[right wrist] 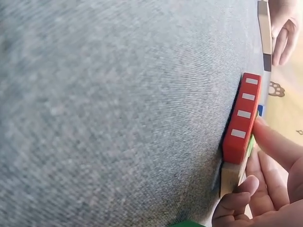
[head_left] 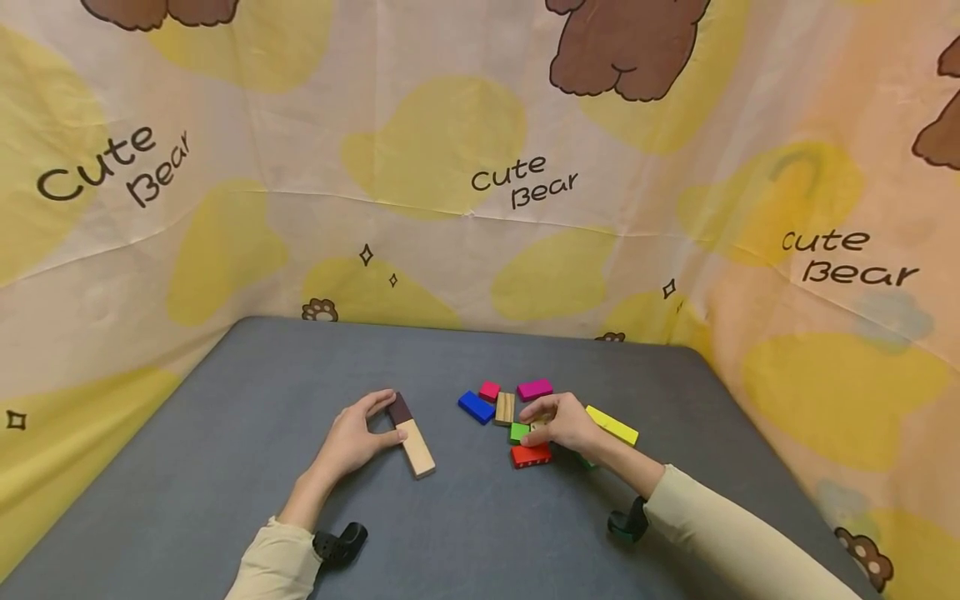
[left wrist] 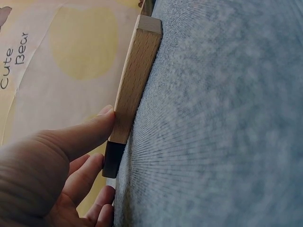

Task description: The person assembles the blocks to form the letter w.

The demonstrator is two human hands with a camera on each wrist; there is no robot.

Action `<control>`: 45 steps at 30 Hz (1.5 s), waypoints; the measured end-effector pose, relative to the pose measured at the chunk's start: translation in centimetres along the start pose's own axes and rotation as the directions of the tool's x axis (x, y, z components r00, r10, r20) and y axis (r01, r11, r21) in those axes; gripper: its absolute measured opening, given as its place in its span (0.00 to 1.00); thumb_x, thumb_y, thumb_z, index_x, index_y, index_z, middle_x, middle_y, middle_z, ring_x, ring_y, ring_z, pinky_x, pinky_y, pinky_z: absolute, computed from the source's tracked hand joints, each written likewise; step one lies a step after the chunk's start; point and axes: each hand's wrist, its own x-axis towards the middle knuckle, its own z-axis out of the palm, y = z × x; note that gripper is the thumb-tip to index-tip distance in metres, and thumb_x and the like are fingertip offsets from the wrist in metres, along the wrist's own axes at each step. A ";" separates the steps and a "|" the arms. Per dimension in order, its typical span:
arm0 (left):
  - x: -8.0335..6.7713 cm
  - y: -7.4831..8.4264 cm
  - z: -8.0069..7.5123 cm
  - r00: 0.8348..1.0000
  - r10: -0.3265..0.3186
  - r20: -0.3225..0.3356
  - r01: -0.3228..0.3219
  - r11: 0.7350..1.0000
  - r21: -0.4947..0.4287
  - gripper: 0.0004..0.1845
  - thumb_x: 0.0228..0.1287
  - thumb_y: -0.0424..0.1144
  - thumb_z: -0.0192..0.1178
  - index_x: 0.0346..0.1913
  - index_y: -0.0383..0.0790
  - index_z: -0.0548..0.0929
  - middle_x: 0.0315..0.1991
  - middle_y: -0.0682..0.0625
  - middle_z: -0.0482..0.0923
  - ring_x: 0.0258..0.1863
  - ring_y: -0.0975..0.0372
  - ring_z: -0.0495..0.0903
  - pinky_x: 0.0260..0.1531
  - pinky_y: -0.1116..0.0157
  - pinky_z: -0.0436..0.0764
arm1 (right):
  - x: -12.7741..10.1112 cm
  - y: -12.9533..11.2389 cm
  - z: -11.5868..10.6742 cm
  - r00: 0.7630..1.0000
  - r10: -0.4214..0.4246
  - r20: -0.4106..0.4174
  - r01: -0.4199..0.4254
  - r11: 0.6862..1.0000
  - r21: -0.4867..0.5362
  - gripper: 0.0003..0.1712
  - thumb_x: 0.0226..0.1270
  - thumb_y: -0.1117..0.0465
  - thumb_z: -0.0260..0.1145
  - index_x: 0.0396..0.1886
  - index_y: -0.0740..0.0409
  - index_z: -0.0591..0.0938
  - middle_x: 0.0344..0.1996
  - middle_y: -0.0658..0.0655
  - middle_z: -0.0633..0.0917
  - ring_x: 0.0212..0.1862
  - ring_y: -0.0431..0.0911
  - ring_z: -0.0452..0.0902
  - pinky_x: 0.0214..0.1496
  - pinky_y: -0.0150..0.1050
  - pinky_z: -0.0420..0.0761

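A light wooden block and a dark brown block lie end to end on the grey table. My left hand is beside them; its thumb touches the light block near the joint and a fingertip rests on the dark block. Over the cluster of coloured blocks, my right hand has thumb and fingers apart. Its thumb is beside a red block with white marks, close to a green block. A wooden block shows by its lower fingers, and the hand partly hides these pieces.
Behind the right hand lie a blue block, a small pinkish-red block, a striped wooden block and a magenta block. A yellow block is right of that hand. A patterned cloth hangs along the table's far edge.
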 end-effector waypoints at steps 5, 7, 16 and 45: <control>0.0 0.1 0.0 1.000 0.008 -0.001 -0.008 1.000 -0.004 0.40 0.57 0.45 0.73 0.71 0.39 0.69 0.64 0.45 0.74 0.69 0.41 0.57 0.63 0.37 0.55 | 0.3 -0.2 0.1 1.000 -0.004 -0.008 0.004 1.000 -0.014 0.16 0.51 0.68 0.79 0.41 0.62 0.88 0.37 0.55 0.86 0.42 0.50 0.78 0.40 0.40 0.81; 0.0 0.1 0.0 1.000 0.006 -0.002 -0.006 1.000 -0.008 0.40 0.57 0.45 0.73 0.71 0.40 0.69 0.64 0.46 0.74 0.69 0.41 0.57 0.63 0.38 0.55 | 0.4 -0.2 0.1 1.000 -0.013 -0.007 0.012 1.000 -0.028 0.15 0.51 0.68 0.79 0.41 0.61 0.88 0.37 0.54 0.86 0.42 0.49 0.77 0.41 0.40 0.81; -0.1 0.1 0.0 1.000 0.010 -0.013 -0.010 1.000 -0.001 0.40 0.56 0.45 0.74 0.70 0.39 0.70 0.64 0.45 0.74 0.69 0.40 0.58 0.63 0.38 0.56 | 0.6 -0.3 0.2 0.999 -0.043 0.024 0.045 0.996 -0.082 0.19 0.48 0.67 0.81 0.42 0.60 0.88 0.37 0.52 0.87 0.44 0.50 0.74 0.41 0.40 0.77; -0.3 0.2 -0.1 1.000 0.022 -0.017 -0.022 1.000 -0.009 0.39 0.56 0.45 0.74 0.70 0.38 0.70 0.64 0.44 0.74 0.69 0.39 0.57 0.63 0.37 0.56 | 0.1 -0.7 -0.2 0.997 -0.076 0.019 0.077 0.994 -0.071 0.19 0.49 0.66 0.80 0.44 0.61 0.88 0.37 0.54 0.86 0.38 0.50 0.74 0.34 0.37 0.76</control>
